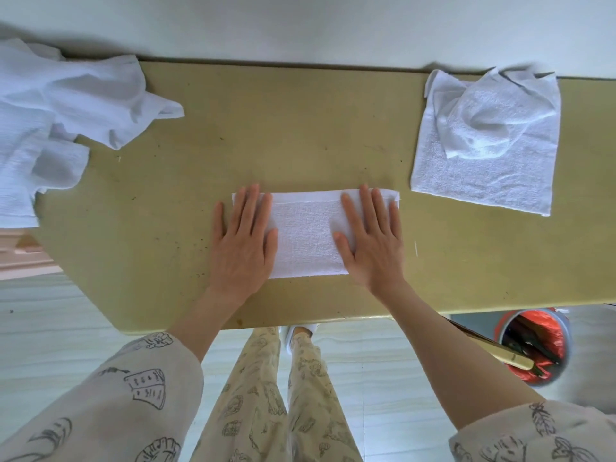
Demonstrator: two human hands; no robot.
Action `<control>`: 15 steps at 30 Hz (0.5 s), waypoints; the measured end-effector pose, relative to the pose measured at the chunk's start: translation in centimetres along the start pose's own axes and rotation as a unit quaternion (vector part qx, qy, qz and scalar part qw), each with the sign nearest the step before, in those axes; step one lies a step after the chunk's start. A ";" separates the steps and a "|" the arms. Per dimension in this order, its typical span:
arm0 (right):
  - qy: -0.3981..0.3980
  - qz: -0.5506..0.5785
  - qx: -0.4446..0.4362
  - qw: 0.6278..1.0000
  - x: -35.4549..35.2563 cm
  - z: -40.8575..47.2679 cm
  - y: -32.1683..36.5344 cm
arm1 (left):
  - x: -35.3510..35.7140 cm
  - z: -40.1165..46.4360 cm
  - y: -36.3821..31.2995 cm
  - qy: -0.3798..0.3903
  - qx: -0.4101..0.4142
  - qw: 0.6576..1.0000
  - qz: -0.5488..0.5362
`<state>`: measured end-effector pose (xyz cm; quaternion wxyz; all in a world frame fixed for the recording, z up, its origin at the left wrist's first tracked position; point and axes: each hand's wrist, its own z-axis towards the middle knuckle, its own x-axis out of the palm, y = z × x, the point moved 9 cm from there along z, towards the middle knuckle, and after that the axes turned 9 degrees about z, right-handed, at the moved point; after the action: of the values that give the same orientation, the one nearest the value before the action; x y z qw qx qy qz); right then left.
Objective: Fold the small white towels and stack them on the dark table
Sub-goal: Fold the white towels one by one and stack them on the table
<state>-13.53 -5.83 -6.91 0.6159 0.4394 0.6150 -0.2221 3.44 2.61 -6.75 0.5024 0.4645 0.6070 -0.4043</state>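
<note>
a folded white towel [308, 233] is laid flat as a wide rectangle near the middle of the table [300, 135], closer to the near edge than to the far one. the left hand [245, 241] is pressed palm down on the towel's left end, with the fingers straight and slightly spread; the little finger and the outer side of the palm are seen on the bare tabletop just beside the cloth. the right hand [371, 240] is pressed palm down on the towel's right end in the same way, fingers straight and pointed toward the far edge. the two hands are kept apart, with a bare strip of towel shown between them, and nothing is gripped by either. to the right, well apart from the folded towel, a second white towel [480, 181] is spread flat, and a crumpled white towel [493, 125] is heaped on its far half. at the left end of the table a loose pile of white cloth [63, 115] is bunched up and partly hung over the edge. the tabletop is marked with small dark specks. below the table's right side a bucket [533, 345] lined with something red is seen on the pale floor, with a yellowish handle laid across it. patterned sleeves and trousers are visible at the bottom
</note>
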 end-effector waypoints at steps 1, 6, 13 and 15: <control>0.003 -0.004 0.003 1.000 0.1 0.0 0.0 | -0.2 0.1 0.4 -0.005 0.000 1.000 -0.014; 0.013 -0.009 0.013 1.000 0.2 -0.1 0.0 | -1.5 0.8 2.6 -0.038 0.022 0.997 -0.066; 0.019 -0.016 0.021 0.999 0.1 0.0 0.0 | -2.7 3.7 4.0 0.120 -0.083 0.985 -0.091; 0.022 -0.015 0.023 0.999 0.1 0.0 -0.1 | -2.3 4.6 4.0 0.177 -0.109 0.975 -0.079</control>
<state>-13.59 -5.81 -6.99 0.5890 0.4488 0.6294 -0.2355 8.53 -1.14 -5.39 0.4004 0.4218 0.7616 -0.2858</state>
